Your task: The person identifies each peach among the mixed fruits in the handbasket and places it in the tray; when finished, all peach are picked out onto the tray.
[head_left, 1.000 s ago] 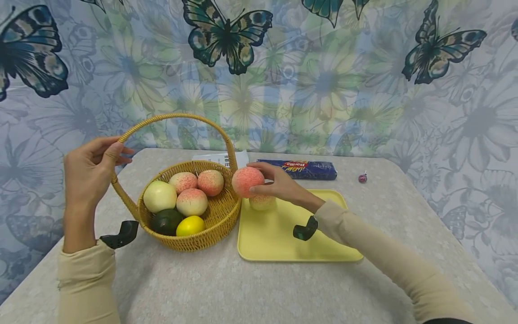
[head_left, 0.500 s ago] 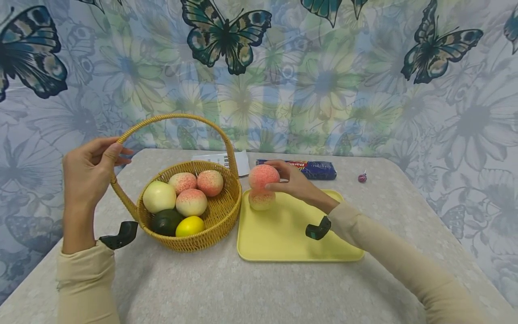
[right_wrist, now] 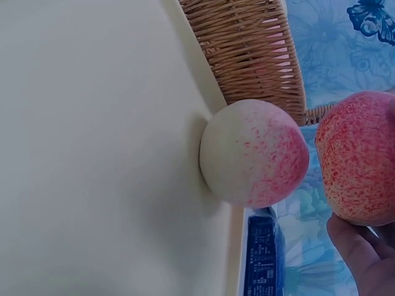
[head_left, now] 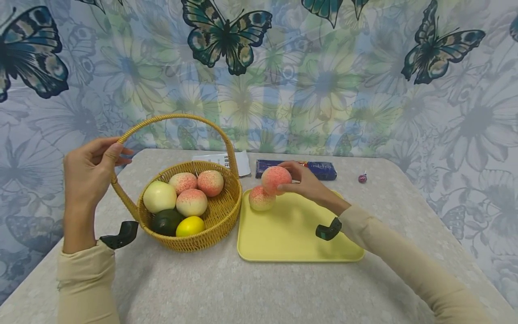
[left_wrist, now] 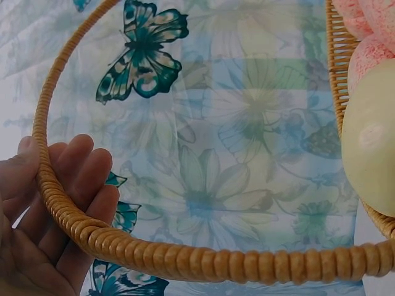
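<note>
My left hand (head_left: pixel 91 168) grips the left side of the wicker basket's arched handle (left_wrist: pixel 154 256), thumb on one side and fingers behind. Inside the basket (head_left: pixel 220 225) lie several peaches (head_left: pixel 192 202), a pale green round fruit (head_left: pixel 159 196), a dark green fruit (head_left: pixel 167 222) and a yellow lemon (head_left: pixel 190 226). Over the far left part of the yellow tray (head_left: pixel 299 234), my right hand (head_left: pixel 305 182) holds a pink peach (head_left: pixel 275 179) between thumb and fingers. Another peach (right_wrist: pixel 253 154) rests on the tray at its far left corner, just left of the held one.
Behind the tray lies a dark blue Barilla pack (head_left: pixel 323 171), partly covered by my right hand. White printed paper (head_left: pixel 243 163) is behind the basket. A small wrapped lollipop (head_left: pixel 362 178) sits at the right. A butterfly-print cloth (head_left: pixel 323 90) hangs behind the table (head_left: pixel 259 292).
My right hand has carried the held peach rightward, from beside the basket rim to over the tray, past the peach resting there. My left hand and the basket have stayed put.
</note>
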Demonstrator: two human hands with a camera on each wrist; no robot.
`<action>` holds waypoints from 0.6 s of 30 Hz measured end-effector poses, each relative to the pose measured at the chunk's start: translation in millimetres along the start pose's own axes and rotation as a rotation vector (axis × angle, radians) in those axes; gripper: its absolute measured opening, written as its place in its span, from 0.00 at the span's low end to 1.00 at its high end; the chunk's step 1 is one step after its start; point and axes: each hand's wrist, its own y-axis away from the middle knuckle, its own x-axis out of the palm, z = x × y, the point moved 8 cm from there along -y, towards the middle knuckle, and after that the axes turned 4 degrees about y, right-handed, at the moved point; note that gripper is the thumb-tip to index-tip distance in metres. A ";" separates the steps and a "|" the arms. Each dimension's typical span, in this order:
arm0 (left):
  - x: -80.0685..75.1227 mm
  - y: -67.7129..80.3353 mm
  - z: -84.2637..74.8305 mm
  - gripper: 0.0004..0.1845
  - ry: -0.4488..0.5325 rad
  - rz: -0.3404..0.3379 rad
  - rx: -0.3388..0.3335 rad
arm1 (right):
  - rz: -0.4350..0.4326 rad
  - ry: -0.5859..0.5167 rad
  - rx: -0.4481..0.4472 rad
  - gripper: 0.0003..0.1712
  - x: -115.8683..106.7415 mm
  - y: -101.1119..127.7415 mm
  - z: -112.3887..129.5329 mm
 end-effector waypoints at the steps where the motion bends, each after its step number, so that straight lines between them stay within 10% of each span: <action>1: 0.1 0.0 0.0 0.18 0.000 0.000 0.000 | 0.003 -0.003 0.004 0.33 -0.4 0.6 -2.0; 18: -0.4 -1.7 0.4 0.16 0.029 -0.008 0.001 | -0.014 0.007 0.083 0.37 -10.7 13.9 -28.1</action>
